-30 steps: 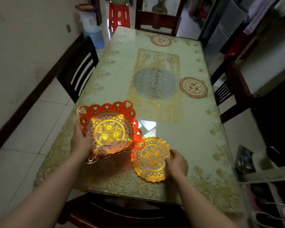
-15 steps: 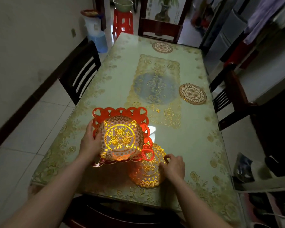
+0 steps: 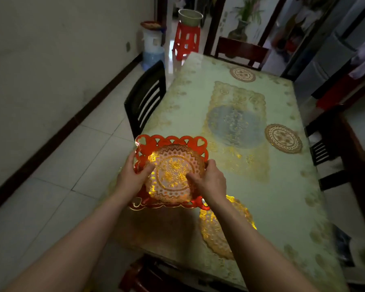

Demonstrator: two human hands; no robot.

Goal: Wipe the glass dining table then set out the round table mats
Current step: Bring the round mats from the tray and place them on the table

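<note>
A red tray [image 3: 171, 142] with heart cut-outs sits over the left edge of the glass table [image 3: 282, 186], holding a round gold mat [image 3: 173, 171]. My left hand [image 3: 131, 178] grips the tray's left rim, thumb on the mat. My right hand [image 3: 211, 182] rests on the mat's right side, fingers pressing its surface. Another gold mat [image 3: 238, 213] lies flat on the table near the front edge, partly under my right forearm. Two brown round mats lie on the table, one [image 3: 283, 138] at the right edge and one [image 3: 242, 74] at the far end.
A black chair [image 3: 148, 98] stands at the table's left side, dark wooden chairs at the far end [image 3: 240, 50] and right side [image 3: 333, 148]. A red stool [image 3: 187, 40] with a bowl and a water dispenser [image 3: 153, 47] stand by the far wall.
My right hand let go of the gold mat lying on the table and moved up-left onto the mat in the tray. The tray shifted slightly away from me.
</note>
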